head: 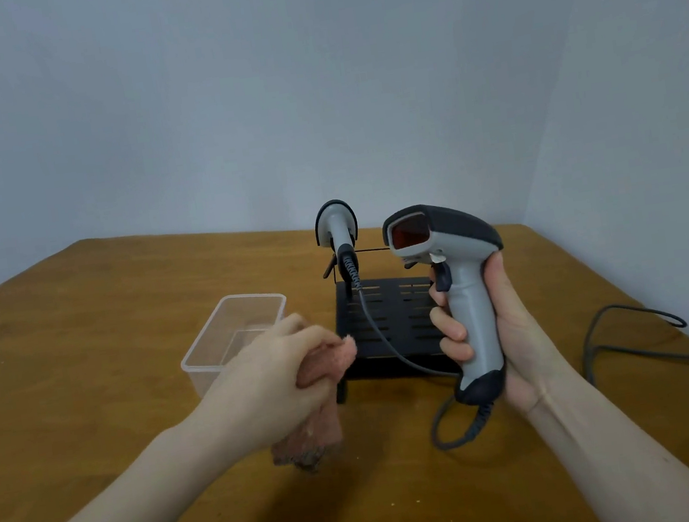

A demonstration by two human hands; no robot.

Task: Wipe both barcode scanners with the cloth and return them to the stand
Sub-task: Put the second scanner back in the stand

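Your right hand (485, 325) sits right of centre in the frame, fingers wrapped round the grey handle of a barcode scanner (452, 277); you hold it upright, its red window facing left toward the middle of the picture, its cord (452, 430) looping down from the butt onto the wooden table (79, 322); your left hand (278, 370), just left of centre, is clenched on a pinkish cloth (312, 431), one end poking out past the knuckles, the rest hanging below the fist down to the tabletop; cloth and held scanner are apart, with a gap between them. Behind your hands, in the middle of the frame, stands the black slotted stand (390, 320); the second scanner (336, 229) hangs on its left side, head up, its cable (381, 339) trailing down across the base. A clear plastic tub (234, 332) sits left of the stand, partly behind your left hand; another dark cable (633, 336) lies at the right edge of the table.
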